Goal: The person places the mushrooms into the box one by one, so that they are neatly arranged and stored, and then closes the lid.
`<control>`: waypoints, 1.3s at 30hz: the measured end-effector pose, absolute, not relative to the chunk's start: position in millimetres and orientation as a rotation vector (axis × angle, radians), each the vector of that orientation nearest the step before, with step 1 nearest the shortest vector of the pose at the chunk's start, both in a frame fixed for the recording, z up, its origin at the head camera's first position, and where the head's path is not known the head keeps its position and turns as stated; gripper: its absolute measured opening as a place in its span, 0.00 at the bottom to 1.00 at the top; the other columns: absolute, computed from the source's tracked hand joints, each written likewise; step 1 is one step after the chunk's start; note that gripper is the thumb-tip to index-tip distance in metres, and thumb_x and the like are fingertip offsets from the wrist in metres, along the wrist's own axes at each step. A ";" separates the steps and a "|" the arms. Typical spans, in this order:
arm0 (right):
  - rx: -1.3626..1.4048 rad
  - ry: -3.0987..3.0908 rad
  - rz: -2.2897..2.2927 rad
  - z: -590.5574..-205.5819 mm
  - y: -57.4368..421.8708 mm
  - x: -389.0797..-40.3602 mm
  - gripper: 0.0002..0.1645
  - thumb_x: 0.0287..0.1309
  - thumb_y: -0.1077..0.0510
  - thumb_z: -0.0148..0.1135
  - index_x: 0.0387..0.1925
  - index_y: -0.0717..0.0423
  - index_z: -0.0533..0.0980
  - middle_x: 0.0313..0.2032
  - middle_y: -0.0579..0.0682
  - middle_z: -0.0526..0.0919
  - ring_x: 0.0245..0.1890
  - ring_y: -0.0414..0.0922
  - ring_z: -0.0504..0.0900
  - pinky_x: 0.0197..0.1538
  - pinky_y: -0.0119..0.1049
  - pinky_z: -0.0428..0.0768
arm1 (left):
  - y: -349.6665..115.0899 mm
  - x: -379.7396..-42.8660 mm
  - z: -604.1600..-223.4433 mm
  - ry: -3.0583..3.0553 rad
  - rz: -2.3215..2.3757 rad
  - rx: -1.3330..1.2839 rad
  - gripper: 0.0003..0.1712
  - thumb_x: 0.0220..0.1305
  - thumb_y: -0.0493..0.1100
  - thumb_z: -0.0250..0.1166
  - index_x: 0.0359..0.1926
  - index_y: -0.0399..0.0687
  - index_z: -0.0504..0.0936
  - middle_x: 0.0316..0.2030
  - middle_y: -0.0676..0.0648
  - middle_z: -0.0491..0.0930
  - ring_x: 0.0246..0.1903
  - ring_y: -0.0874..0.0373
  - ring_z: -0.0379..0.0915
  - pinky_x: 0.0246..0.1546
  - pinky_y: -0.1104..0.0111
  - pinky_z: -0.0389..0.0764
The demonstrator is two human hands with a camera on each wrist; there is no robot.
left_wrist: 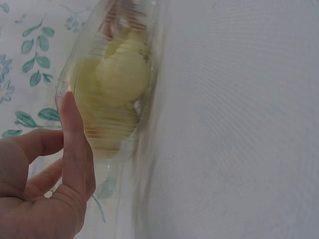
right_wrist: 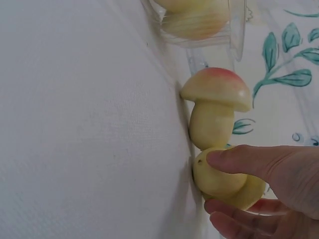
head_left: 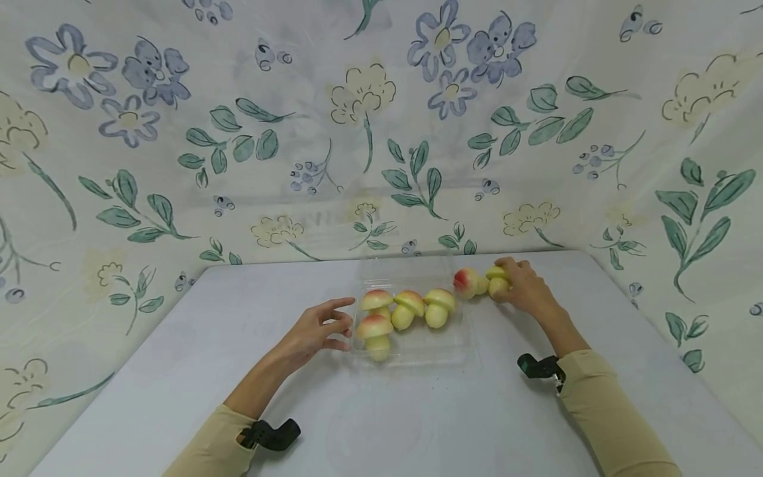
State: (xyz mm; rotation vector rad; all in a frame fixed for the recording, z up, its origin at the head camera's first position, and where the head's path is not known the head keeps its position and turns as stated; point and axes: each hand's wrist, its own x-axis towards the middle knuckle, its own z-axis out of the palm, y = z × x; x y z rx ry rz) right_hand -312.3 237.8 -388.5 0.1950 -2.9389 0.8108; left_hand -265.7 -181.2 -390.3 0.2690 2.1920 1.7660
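Observation:
A clear plastic container (head_left: 461, 344) stands mid-table with several mushroom-shaped pieces (head_left: 436, 310) inside, yellow with red-tinged caps. At its left side is my left hand (head_left: 316, 331); in the left wrist view a straight finger (left_wrist: 73, 119) touches the container's rim. My right hand (head_left: 527, 285) pinches a yellow toy mushroom (right_wrist: 219, 174) between thumb and fingers, right of the container. Its cap is partly hidden by the hand. Beside that piece lies another toy mushroom (right_wrist: 212, 119) with a red-tinged cap (head_left: 465, 283), its stem end close to the held one.
The container's clear lid (head_left: 405, 268) appears raised or folded back at its far side. A white table (head_left: 381, 424) lies beneath, with a floral cloth (head_left: 334, 192) hanging behind it. Dark wrist cameras (head_left: 277, 436) sit on both forearms.

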 end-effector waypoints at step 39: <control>0.173 -2.981 0.890 -388.3 236.4 -313.1 0.41 0.57 0.60 0.66 0.67 0.59 0.54 0.57 0.74 0.62 0.50 0.65 0.71 0.51 0.59 0.76 | -183.8 -265.3 -389.7 2.224 1.740 0.255 0.32 0.69 0.35 0.57 0.73 0.42 0.61 0.42 0.44 0.71 0.36 0.57 0.74 0.36 0.65 0.89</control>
